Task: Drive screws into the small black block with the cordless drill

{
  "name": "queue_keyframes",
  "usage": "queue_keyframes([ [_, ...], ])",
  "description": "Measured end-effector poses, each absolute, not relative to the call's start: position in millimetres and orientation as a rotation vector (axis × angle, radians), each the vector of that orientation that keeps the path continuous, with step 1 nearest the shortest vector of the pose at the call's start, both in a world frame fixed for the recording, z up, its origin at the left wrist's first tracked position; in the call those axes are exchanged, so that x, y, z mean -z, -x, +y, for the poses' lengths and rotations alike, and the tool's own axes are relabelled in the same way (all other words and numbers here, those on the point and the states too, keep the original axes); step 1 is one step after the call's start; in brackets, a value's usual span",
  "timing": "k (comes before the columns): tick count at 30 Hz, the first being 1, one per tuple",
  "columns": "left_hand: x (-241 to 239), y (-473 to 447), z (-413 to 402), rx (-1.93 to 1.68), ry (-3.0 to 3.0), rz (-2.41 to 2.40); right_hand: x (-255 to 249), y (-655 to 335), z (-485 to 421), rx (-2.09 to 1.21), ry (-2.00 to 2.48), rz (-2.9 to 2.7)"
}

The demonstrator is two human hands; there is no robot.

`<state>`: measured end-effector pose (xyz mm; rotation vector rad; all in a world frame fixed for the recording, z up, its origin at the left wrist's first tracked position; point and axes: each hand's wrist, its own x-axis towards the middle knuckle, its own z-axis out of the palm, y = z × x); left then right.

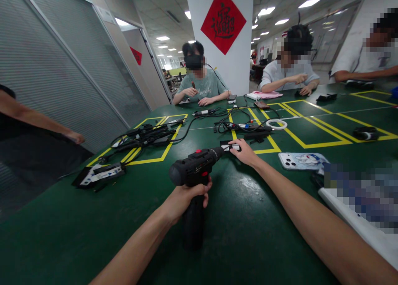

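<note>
My left hand (186, 196) is wrapped round the grip of a black cordless drill (194, 171) with a red switch on top, held above the green table (242, 235). The drill's nose points right and away, toward a small black-and-white part (230, 146) lying on the table. My right hand (245, 151) reaches forward and pinches that part at the drill's tip, fingers closed on it.
A phone in a cartoon case (301, 160) lies to the right. Black tools and cables (146, 136) sit on yellow-taped squares at the left, a white ring (276, 124) beyond. Three people sit at the far side; another person's arm (40, 121) reaches in from the left.
</note>
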<state>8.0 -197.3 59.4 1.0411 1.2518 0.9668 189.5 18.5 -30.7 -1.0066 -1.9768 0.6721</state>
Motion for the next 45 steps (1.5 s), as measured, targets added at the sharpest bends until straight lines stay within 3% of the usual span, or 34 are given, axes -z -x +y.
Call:
queue_keyframes([
  [45, -62.3, -9.2, -197.3, -0.953, -1.055, 1.262, 32.4, -189.5, 19.3, -0.652, 0.994, -1.981],
])
